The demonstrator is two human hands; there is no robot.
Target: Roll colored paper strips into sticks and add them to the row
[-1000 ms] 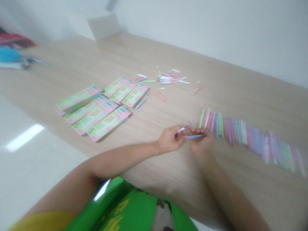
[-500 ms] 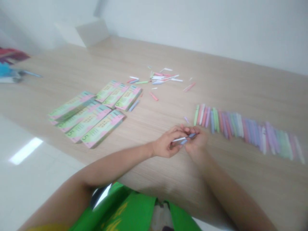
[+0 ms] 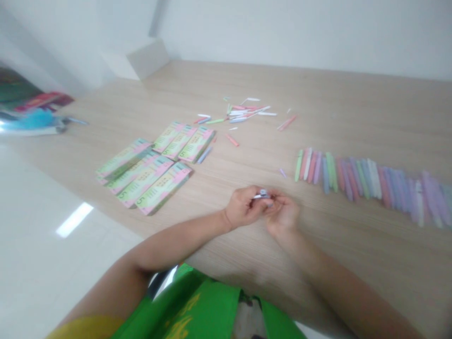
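Observation:
My left hand is closed around a slim white and bluish pen part, and a small round grey end of it points up. Close against it, my right hand has its fingers curled onto the same part. The fingers cover much of the part, and blur hides its detail. To the right of my hands lies a long row of pastel pens in green, pink, white, purple and blue. A small purple piece rests on the table just beyond my right hand.
Several flat green-and-pink boxes lie in two groups at the left. Loose pen pieces are scattered farther back, with a blue piece beside the boxes. A white box stands near the wall. The wooden table ends at the left.
The view has swung left, so things appear farther right. The pen part between my hands has turned; its blue piece showed along its length before, and now a round end shows.

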